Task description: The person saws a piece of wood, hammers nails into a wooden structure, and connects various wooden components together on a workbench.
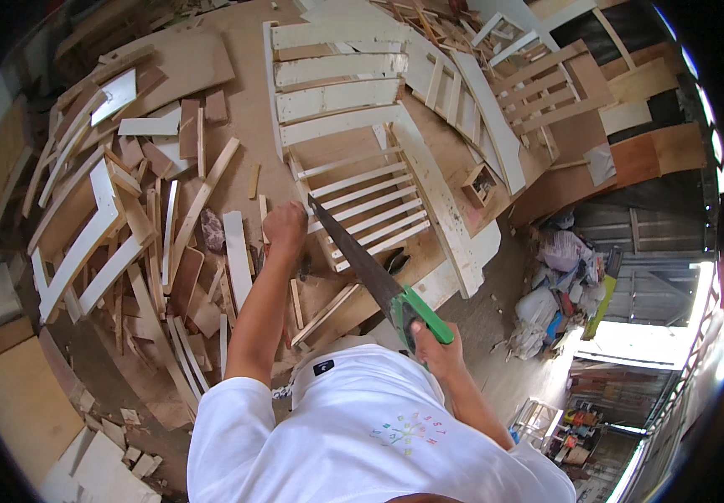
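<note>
My right hand (439,348) grips the green handle of a handsaw (362,261). The saw's dark blade points forward and left, its tip close to my left hand. My left hand (286,225) is closed in a fist at the left side of a small slatted wooden frame (363,199); what the fingers hold is hidden. Several white slats cross this frame, and the blade lies over its near left part. Behind it is a larger white slatted panel (338,75). A dark tool (395,261) that I cannot make out rests right of the blade.
Loose wooden offcuts (140,220) are heaped on the left. Right of the frame stand a long white board (437,197) and a small wooden box (481,186). Another slatted wooden piece (538,102) is at the far right. Bags (538,310) lie on the floor below it.
</note>
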